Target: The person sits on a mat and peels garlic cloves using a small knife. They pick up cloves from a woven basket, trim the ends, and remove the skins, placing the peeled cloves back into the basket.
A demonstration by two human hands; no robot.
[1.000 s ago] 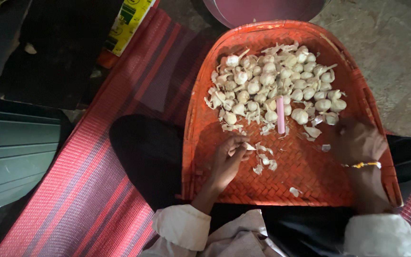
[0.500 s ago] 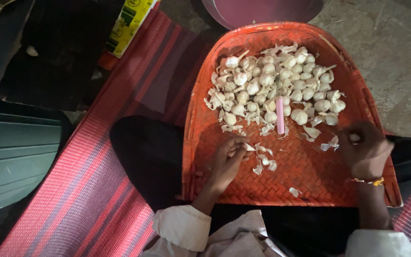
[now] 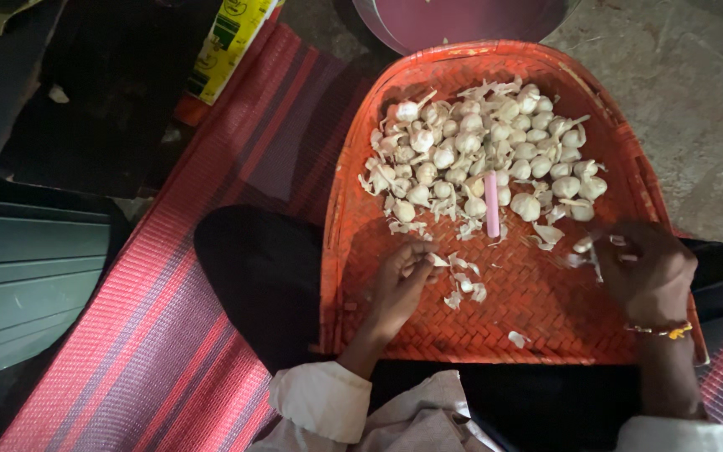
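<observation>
- Head view: you look straight down on an orange woven tray (image 3: 546, 326) resting across your lap, its far rim curved and its near edge straight.
- A heap of garlic (image 3: 483, 155) fills the far half of the tray; a pink stick (image 3: 492, 205) lies at the heap's near edge, pointing near to far.
- Loose peels (image 3: 462, 280) are scattered mid-tray, just right of your left hand, with one scrap (image 3: 517, 338) nearer you.
- Your left hand (image 3: 399, 289) rests on the weave, fingers curled in and pinching a small pale piece; whether it is clove or skin cannot be told.
- Your right hand (image 3: 650, 272) sits at the tray's right edge, fingers bent around pale bits of garlic skin; a bracelet (image 3: 658, 330) circles the wrist.
- Under you lies a red striped mat (image 3: 186, 293), running from near left to far right.
- Right of the tray the floor (image 3: 696, 100) is bare grey stone.
- At the far edge a round purple vessel (image 3: 462, 21) shows in part.
- Far left, a yellow and green packet (image 3: 232, 42) lies on dark cloth; a grey-green ribbed panel (image 3: 27, 285) stands at the left.
- The light is dim and warm.
</observation>
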